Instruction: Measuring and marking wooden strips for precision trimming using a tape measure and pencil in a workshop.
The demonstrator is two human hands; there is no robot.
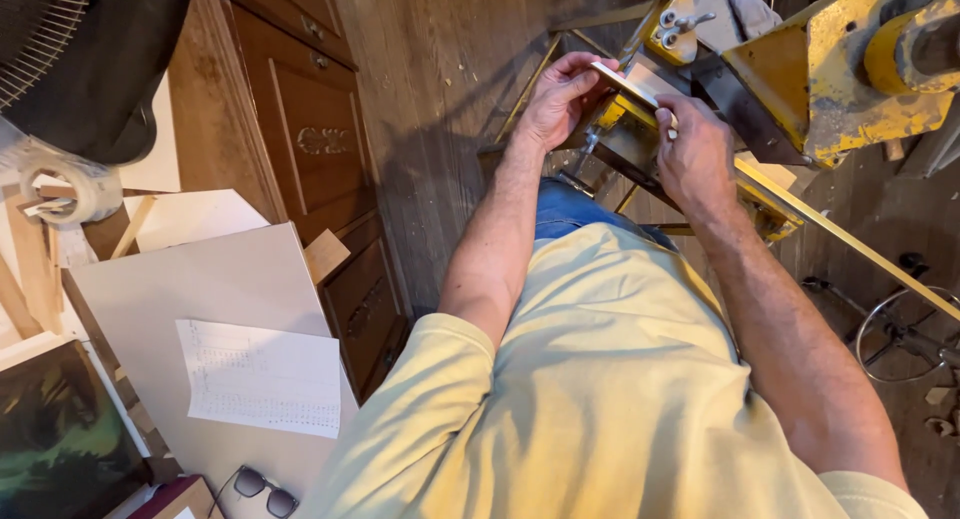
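Note:
My left hand [560, 99] grips the left end of a thin pale moulding strip [630, 82] that lies across a yellow metal cutting machine [840, 69]. My right hand [692, 151] pinches the strip from the right, with its fingers on the strip's edge. Both hands hold the strip against the machine's bed. A long yellow guide rail [850, 241] runs out from under my right wrist toward the lower right. My pale yellow shirt fills the lower middle of the view.
A dark wooden cabinet with drawers [310, 129] stands at the left of the plank floor. A grey board [200, 289] with a printed sheet [265, 379], sunglasses [262, 489], a tape roll [75, 184] and a fan [60, 39] lie at far left. A metal stand [900, 329] is at right.

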